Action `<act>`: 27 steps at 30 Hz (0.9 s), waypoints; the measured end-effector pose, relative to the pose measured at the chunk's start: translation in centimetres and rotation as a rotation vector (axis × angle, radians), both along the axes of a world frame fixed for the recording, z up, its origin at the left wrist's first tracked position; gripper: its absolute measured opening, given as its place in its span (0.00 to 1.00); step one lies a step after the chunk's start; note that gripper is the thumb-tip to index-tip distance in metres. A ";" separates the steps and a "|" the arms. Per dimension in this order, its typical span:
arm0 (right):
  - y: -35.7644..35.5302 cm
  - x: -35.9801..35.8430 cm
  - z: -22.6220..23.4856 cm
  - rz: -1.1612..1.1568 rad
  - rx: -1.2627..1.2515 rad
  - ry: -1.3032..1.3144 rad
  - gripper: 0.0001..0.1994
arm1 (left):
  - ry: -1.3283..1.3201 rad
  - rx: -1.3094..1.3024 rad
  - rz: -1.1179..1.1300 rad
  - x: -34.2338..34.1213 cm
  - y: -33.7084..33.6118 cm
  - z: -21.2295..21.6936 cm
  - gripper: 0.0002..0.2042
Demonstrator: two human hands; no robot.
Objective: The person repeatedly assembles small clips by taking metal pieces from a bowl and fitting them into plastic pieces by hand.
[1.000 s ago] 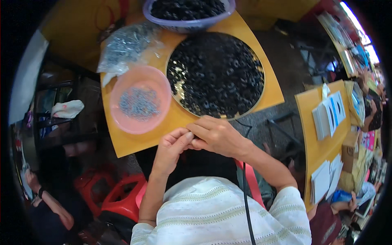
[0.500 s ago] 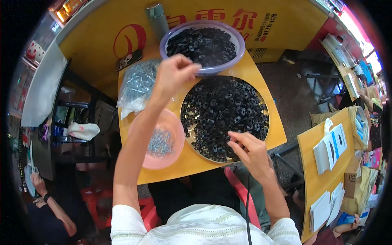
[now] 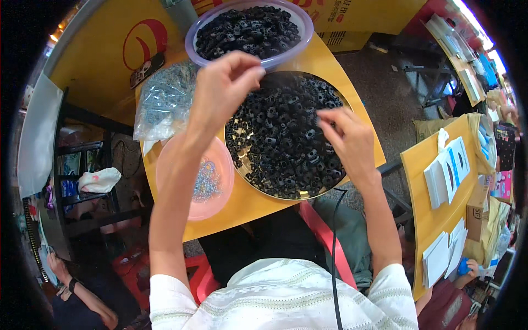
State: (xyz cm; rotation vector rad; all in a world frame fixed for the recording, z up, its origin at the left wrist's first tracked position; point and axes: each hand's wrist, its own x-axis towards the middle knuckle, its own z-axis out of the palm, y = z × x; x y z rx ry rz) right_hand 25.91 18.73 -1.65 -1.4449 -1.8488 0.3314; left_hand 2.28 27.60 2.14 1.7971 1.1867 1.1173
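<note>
Reaching o/ tray (image 3: 304, 194): R hand (image 3: 352, 137)

Small black parts (image 3: 291, 137) are lying heaped on a round gold tray (image 3: 237, 124), thinning at its left side, with the right hand (image 3: 349, 135) hovering above; black pieces (image 3: 250, 33) are filling a purple tub (image 3: 307, 30) near the left hand (image 3: 226, 82); shiny little pieces (image 3: 206, 183) are resting in a pink bowl (image 3: 209, 211)
</note>
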 end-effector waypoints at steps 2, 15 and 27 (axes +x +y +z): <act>2.0 -1.0 -0.1 0.024 0.044 -0.085 0.08 | -0.115 -0.129 0.011 0.2 -4.1 -1.2 0.08; 1.4 -4.6 1.6 0.200 -0.202 0.048 0.14 | -0.590 -0.429 0.103 -1.1 -20.1 -5.4 0.08; -6.4 -11.3 5.2 0.838 -0.420 0.103 0.13 | -0.970 -0.531 0.130 -4.1 -24.1 -6.2 0.10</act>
